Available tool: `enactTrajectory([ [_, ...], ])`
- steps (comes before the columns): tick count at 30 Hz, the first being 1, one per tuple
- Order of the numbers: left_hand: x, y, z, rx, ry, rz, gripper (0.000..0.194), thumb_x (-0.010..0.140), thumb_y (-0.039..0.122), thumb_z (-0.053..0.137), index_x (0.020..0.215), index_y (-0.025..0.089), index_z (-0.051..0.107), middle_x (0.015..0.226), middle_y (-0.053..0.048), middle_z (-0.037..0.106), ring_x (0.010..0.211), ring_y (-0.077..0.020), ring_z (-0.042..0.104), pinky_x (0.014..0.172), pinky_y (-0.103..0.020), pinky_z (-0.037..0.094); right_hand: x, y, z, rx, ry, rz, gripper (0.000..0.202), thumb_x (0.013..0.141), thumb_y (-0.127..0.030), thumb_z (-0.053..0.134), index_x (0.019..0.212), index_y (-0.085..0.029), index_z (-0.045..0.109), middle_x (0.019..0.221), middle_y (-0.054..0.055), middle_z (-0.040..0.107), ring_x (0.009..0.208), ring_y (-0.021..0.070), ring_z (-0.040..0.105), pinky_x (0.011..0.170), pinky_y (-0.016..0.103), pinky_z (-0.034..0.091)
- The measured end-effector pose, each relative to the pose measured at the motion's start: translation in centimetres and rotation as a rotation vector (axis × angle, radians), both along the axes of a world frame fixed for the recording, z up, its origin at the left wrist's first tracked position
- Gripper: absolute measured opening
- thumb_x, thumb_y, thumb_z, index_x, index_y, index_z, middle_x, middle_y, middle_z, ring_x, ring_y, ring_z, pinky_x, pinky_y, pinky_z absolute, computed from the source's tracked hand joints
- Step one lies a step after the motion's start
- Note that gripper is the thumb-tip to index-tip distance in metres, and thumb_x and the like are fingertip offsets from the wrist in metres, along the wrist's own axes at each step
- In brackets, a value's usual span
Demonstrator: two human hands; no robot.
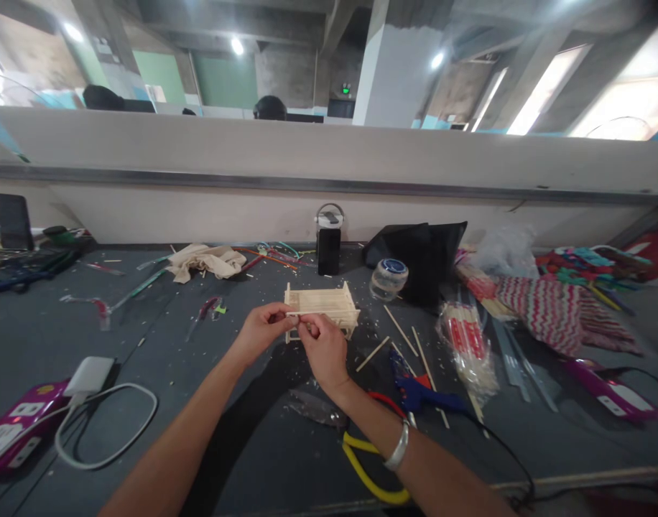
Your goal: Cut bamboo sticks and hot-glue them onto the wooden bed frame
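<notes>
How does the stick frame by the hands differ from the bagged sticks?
The stick frame is an assembled structure; the bagged sticks lie side by side. The frame is unwrapped; the bagged sticks sit in clear plastic. The left hand and right hand are at the frame, away from the bagged sticks. Both comprise pale sticks.

1 head-worn camera looks forward and down from above and on the near side of the wooden stick frame, fairly near, reaching the partition beyond it.

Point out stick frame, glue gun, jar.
Stick frame (325, 301): head view, slatted face.
Glue gun (428, 397): head view, blue body.
Jar (386, 286): head view, clear side below the lid.
</notes>
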State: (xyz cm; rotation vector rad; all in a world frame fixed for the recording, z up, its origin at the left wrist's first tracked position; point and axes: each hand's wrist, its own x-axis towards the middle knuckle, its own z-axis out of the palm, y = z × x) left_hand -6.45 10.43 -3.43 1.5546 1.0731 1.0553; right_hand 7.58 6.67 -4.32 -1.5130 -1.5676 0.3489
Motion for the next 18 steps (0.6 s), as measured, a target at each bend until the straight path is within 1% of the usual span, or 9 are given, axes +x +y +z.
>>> enactTrajectory([
  [9,-0.2,0.3,-0.8,0.023,0.016,0.017,0.033,0.069,0.043,0.071,0.084,0.013,0.071,0.052,0.006,0.042,0.049,-0.0069,0.034,0.045,-0.019,0.024,1.2,-0.6,0.6,0.023,-0.007,0.085,0.015,0.081,-0.023,0.056,0.089,-0.023,0.069,0.067,-0.003,0.06,0.06,0.0129,0.053,0.061,0.023,0.039],
  [18,0.2,0.3,-0.9,0.035,-0.015,0.05,0.032,0.068,0.041,0.072,0.084,0.013,0.069,0.052,0.006,0.042,0.049,-0.0068,0.034,0.045,-0.019,0.025,1.9,-1.0,0.2,0.039,-0.022,0.13,0.014,0.081,-0.021,0.057,0.087,-0.022,0.07,0.066,-0.003,0.058,0.061,0.0129,0.053,0.063,0.023,0.04],
])
